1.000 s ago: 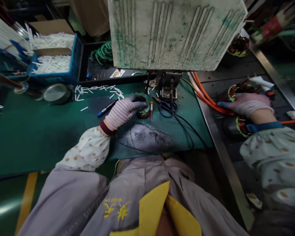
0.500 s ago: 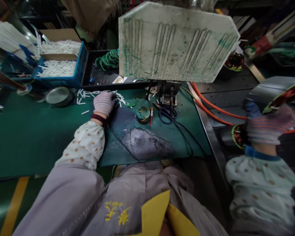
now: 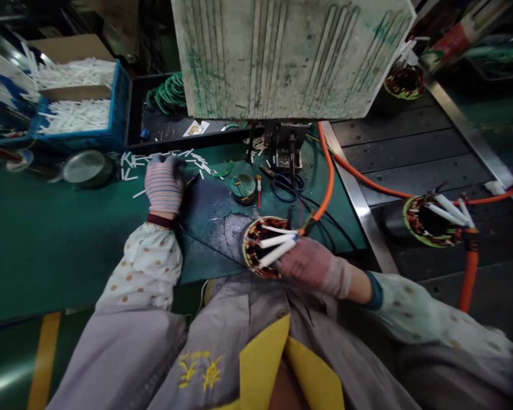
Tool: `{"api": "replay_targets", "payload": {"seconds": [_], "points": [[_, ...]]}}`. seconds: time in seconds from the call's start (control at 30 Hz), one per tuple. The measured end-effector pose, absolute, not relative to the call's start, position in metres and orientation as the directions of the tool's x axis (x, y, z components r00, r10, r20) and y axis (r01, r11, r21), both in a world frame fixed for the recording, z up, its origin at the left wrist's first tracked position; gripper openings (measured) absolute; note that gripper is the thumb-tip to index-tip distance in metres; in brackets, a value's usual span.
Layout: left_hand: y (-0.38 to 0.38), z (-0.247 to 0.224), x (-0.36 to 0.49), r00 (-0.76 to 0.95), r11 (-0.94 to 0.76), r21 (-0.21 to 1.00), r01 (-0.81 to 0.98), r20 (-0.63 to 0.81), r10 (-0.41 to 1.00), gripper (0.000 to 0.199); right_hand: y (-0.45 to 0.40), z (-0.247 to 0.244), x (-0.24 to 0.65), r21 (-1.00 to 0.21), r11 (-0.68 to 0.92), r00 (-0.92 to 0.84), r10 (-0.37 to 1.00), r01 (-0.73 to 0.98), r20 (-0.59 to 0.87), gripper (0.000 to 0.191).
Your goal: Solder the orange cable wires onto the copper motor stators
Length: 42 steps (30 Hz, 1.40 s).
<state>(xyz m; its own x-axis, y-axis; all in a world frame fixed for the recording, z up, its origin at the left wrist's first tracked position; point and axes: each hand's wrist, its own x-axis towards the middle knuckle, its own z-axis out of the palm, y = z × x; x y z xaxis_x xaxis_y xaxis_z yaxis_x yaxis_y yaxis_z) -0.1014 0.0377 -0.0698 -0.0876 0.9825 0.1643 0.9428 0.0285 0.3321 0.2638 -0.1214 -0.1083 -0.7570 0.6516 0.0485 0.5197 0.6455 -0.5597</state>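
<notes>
Stator [image 3: 265, 249] sits at the green worktop's [image 3: 68, 245] near edge, axis roughly left-right, wound end facing right, gripped by my right hand [image 3: 314, 267]; left hand [image 3: 163, 185] finger closure I cannot tell.

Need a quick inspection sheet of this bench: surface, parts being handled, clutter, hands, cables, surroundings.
Surface: green mat, with a worn grey patch near its front edge.
Parts: copper-wound ring at the front edge, white sleeves across its opening.
Clutter: short white tubes strewn at the back; scissors, red brush and round tin lie loose.
Hands: both gloved; left hand by the strewn tubes, grip hidden; right hand at the ring, grip unclear.
Cables: orange cable reaches the ring; thin black cable crosses the patch area.
Surroundings: ribbed pale board behind; blue bin left; another wound ring right.
</notes>
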Motion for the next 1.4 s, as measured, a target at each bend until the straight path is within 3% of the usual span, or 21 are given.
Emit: {"api": "replay_targets", "payload": {"seconds": [0.1, 0.17, 0.23, 0.3, 0.4, 0.47, 0.53, 0.6, 0.67, 0.73, 0.87, 0.97, 1.07, 1.2, 1.27, 1.33, 1.4], "points": [[0.041, -0.08, -0.114, -0.126, -0.031, 0.455, 0.89, 0.31, 0.942, 0.012, -0.11, -0.092, 0.227, -0.339, 0.849, -0.869, 0.472, 0.405, 0.144, 0.026], [0.046, -0.086, -0.12, -0.152, -0.081, 0.531, 0.844, 0.381, 0.912, 0.017, -0.108, -0.07, 0.229, -0.179, 0.93, -0.879, 0.364, 0.323, 0.308, 0.026], [0.046, -0.085, -0.121, -0.153, -0.165, 0.634, 0.755, 0.416, 0.896, 0.029, -0.107, -0.048, 0.248, -0.135, 0.938, -0.828, 0.346, 0.319, 0.441, 0.023], [0.035, -0.071, -0.115, -0.121, -0.262, 0.75, 0.607, 0.413, 0.903, 0.038, -0.101, -0.036, 0.276, -0.148, 0.895, -0.78, 0.441, 0.421, 0.444, 0.026], [-0.006, -0.03, -0.087, 0.066, -0.303, 0.848, 0.434, 0.305, 0.95, 0.031, -0.081, -0.044, 0.307, -0.086, 0.698, -0.646, 0.696, 0.711, 0.314, 0.038], [-0.037, -0.003, -0.059, 0.297, -0.344, 0.775, 0.53, 0.21, 0.931, 0.029, -0.065, -0.059, 0.315, -0.033, 0.585, -0.567, 0.797, 0.81, 0.208, 0.044], [-0.059, 0.014, -0.031, 0.534, -0.499, 0.563, 0.659, 0.119, 0.837, 0.03, -0.049, -0.07, 0.314, -0.029, 0.547, -0.536, 0.829, 0.837, 0.158, 0.045], [-0.067, 0.015, -0.009, 0.648, -0.609, 0.365, 0.704, 0.019, 0.761, 0.034, -0.037, -0.073, 0.312, -0.054, 0.545, -0.53, 0.831, 0.837, 0.167, 0.039], [-0.063, 0.005, 0.001, 0.672, -0.643, 0.297, 0.706, 0.009, 0.741, 0.034, -0.034, -0.067, 0.309, -0.058, 0.554, -0.535, 0.822, 0.83, 0.194, 0.033], [-0.058, -0.01, 0.0, 0.645, -0.628, 0.382, 0.678, 0.099, 0.757, 0.03, -0.047, -0.057, 0.306, -0.013, 0.553, -0.536, 0.813, 0.833, 0.225, 0.029], [-0.059, -0.034, -0.014, 0.49, -0.51, 0.715, 0.479, 0.264, 0.831, 0.026, -0.11, -0.051, 0.297, 0.052, 0.485, -0.473, 0.815, 0.873, 0.335, 0.031], [-0.062, -0.042, -0.018, 0.416, -0.45, 0.783, 0.43, 0.271, 0.868, 0.026, -0.143, -0.067, 0.292, -0.053, 0.399, -0.364, 0.876, 0.915, 0.317, 0.032], [-0.055, -0.039, -0.019, 0.403, -0.42, 0.798, 0.432, 0.245, 0.882, 0.034, -0.134, -0.078, 0.285, -0.256, 0.349, -0.27, 0.916, 0.902, 0.296, 0.039], [-0.05, -0.011, -0.024, 0.422, -0.439, 0.795, 0.418, 0.258, 0.869, 0.04, -0.102, -0.06, 0.257, -0.63, 0.458, -0.341, 0.889, 0.628, 0.307, 0.048], [-0.055, 0.003, -0.025, 0.406, -0.461, 0.744, 0.483, 0.277, 0.871, 0.037, -0.091, -0.043, 0.235, -0.785, 0.43, -0.417, 0.876, 0.446, 0.243, 0.054], [-0.063, 0.01, -0.023, 0.346, -0.448, 0.688, 0.571, 0.293, 0.891, 0.032, -0.081, -0.031, 0.212, -0.936, 0.244, -0.453, 0.885, 0.253, 0.108, 0.057], [-0.069, 0.007, -0.019, 0.244, -0.389, 0.691, 0.609, 0.303, 0.921, 0.029, -0.071, -0.026, 0.195, -0.998, -0.016, -0.453, 0.89, 0.06, -0.042, 0.058]]}}
